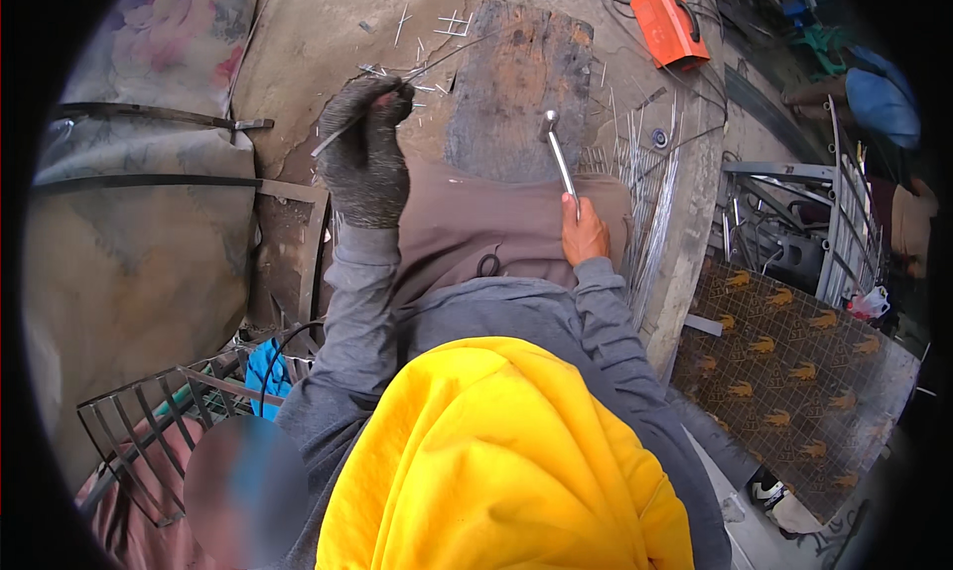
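Observation:
My left hand (365,153), in a dark, worn knit glove, is closed around a thin metal rod (442,62). The rod slants across the hand, its far end reaching up over a scorched wooden board (486,103). Bare fingers of my right hand (586,234) wrap the lower end of a small hammer (562,163) with a shiny metal handle. Its head points away from me, above the near part of the board. Short metal rod pieces (455,24) lie on the ground just left of the board.
An orange box-shaped machine (667,29) with a black handle stands at the far right, cables around it. Long thin rods (655,193) lie right of my legs. A patterned panel (784,381) and metal frames (794,213) are farther right. A covered bulk (149,242) and metal rack (149,421) stand left.

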Tool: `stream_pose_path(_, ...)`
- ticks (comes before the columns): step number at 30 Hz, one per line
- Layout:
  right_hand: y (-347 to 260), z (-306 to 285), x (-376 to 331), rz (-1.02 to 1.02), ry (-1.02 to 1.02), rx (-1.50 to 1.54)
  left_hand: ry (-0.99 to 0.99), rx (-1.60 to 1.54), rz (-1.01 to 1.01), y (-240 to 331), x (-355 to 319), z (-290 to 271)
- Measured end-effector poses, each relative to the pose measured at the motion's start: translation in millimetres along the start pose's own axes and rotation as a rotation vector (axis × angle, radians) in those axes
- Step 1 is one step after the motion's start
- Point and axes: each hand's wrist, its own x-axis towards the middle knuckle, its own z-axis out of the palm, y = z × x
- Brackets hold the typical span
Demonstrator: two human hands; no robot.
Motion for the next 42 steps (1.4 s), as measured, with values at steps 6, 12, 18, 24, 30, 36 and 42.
stream_pose_path(6,11,4,4,0.010,0.013,0.017,-0.397,0.460,0.335,25,-4,40)
stream_pose_path(12,9,9,5,-0.008,-0.010,0.008,-0.358,0.530,0.370,25,-7,37)
stream_pose_path(18,10,6,7,-0.018,-0.001,-0.010,-0.412,0.561,0.395,29,0,52)
stream_pose_path(24,11,8,7,-0.009,0.003,0.050,-0.397,0.476,0.412,27,4,67)
stream_pose_path(30,12,8,7,-0.015,-0.007,0.017,-0.267,0.416,0.300,13,-1,64)
stream_pose_path(36,14,6,7,-0.003,0.000,0.024,-0.094,0.278,0.392,1,15,49)
stream_pose_path(42,10,7,10,0.010,-0.012,-0.005,0.229,-0.131,-0.239,-58,43,-34)
